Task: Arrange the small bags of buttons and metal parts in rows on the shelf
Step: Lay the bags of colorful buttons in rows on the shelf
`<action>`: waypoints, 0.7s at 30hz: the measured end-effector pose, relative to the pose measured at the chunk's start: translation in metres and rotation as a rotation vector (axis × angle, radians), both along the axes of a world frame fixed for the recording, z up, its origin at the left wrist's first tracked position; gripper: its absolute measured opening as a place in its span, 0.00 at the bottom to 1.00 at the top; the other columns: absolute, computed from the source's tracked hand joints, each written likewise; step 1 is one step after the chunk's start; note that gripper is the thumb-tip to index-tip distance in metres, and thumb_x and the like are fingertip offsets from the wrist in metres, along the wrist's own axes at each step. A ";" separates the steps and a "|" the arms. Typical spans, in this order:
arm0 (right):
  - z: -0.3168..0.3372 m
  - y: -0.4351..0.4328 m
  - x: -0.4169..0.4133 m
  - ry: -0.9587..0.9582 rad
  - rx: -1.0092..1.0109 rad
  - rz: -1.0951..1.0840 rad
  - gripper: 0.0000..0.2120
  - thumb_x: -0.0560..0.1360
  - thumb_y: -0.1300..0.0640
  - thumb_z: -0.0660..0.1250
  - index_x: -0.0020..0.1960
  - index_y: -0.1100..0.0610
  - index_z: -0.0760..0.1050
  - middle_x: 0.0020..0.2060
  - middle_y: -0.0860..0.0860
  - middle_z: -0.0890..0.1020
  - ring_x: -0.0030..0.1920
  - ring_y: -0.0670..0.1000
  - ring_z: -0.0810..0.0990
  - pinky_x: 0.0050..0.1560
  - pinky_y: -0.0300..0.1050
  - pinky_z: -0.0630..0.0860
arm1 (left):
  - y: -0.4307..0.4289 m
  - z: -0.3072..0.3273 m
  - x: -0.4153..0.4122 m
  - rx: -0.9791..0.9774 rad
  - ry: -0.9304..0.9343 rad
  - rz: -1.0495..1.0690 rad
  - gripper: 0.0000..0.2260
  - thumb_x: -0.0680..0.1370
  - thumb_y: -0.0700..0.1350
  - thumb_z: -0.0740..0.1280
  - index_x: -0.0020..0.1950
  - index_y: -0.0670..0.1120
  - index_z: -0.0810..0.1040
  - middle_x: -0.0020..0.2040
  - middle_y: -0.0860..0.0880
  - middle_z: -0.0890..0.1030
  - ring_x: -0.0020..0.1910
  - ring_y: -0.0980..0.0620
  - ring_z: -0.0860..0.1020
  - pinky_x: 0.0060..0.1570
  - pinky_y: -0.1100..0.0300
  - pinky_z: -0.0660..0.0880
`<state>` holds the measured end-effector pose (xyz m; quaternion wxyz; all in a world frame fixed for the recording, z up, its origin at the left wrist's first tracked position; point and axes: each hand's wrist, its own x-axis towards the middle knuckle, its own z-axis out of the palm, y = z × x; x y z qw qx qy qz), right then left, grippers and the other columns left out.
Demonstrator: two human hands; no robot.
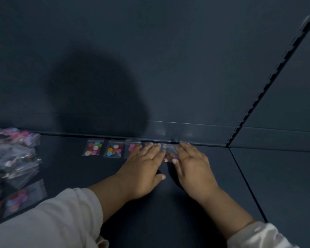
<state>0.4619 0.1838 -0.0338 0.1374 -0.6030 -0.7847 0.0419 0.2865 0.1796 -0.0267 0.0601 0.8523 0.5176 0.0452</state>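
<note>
bags of buttons: row of small clear bags along far edge of shelf, against the back lip; loose heap at far left
shelf (186, 203): dark flat surface, seam running near-to-far on right side
back panel (168, 59): dark wall behind shelf, slotted upright strip (276, 72) at right, head shadow on it
heap of bags (13, 154): left edge of shelf, blurred, piled, mixed colours, contents unclear
left hand (141, 169): flat, palm down, fingers together and stretched out, lying over fourth bag in row and edge of third bag (132, 147)
right hand (193, 167): flat, palm down, fingers together, tips at the back lip, thumb touching fifth bag (169, 154)
fifth bag: between the two hands, right end of row
first bag (94, 149): left end of row, coloured buttons, lying flat
second bag (115, 150): just right of first, coloured buttons
sleeves: pale, both wrists bare
</note>
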 end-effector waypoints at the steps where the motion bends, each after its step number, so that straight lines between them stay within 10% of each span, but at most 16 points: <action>1: 0.003 0.001 -0.008 0.002 0.014 0.013 0.30 0.76 0.43 0.43 0.69 0.55 0.68 0.71 0.54 0.68 0.71 0.56 0.64 0.70 0.50 0.57 | -0.001 0.003 -0.009 0.018 -0.007 0.021 0.31 0.79 0.59 0.55 0.78 0.49 0.48 0.78 0.48 0.46 0.77 0.51 0.44 0.72 0.55 0.38; 8: 0.015 0.007 -0.083 0.032 0.039 0.145 0.21 0.74 0.50 0.59 0.64 0.56 0.73 0.65 0.56 0.74 0.66 0.59 0.71 0.66 0.53 0.65 | -0.012 0.016 -0.092 0.046 -0.003 0.197 0.29 0.79 0.58 0.56 0.77 0.50 0.52 0.78 0.48 0.53 0.76 0.50 0.51 0.73 0.54 0.45; 21: 0.025 0.007 -0.267 0.064 -0.082 0.443 0.23 0.79 0.48 0.59 0.72 0.53 0.64 0.70 0.50 0.68 0.70 0.51 0.64 0.69 0.41 0.57 | -0.048 0.036 -0.272 0.107 0.036 0.499 0.29 0.77 0.59 0.56 0.74 0.46 0.62 0.73 0.45 0.66 0.70 0.46 0.65 0.69 0.53 0.61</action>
